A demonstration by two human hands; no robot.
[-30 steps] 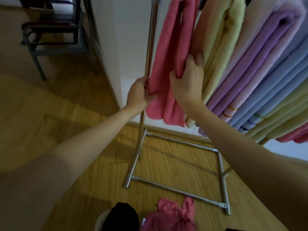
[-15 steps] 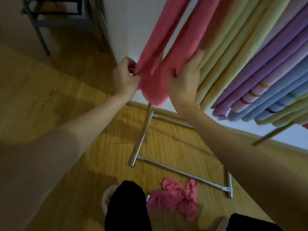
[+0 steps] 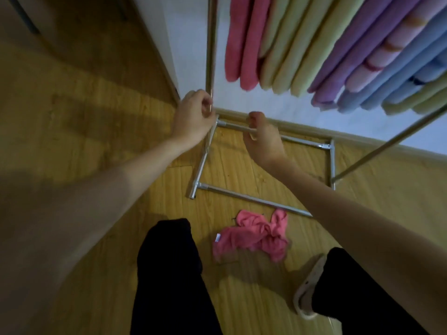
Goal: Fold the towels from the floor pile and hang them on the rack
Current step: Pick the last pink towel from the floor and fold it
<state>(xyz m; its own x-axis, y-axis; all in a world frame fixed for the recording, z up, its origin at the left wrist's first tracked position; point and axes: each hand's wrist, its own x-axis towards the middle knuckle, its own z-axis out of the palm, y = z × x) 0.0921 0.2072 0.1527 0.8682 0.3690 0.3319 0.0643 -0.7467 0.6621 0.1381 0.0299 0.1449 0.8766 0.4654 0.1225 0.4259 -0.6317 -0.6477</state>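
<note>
I note both hands, left hand (image 3: 193,117) and right hand (image 3: 262,136), loosely curled and holding nothing, while the crumpled pink towel (image 3: 254,235) lies on the floor (image 3: 96,117) below them, nearer my right hand, long axis roughly crosswise.

towels (image 3: 314,52) on rack (image 3: 210,44) | loose towel (image 3: 254,235) before rack base
</note>
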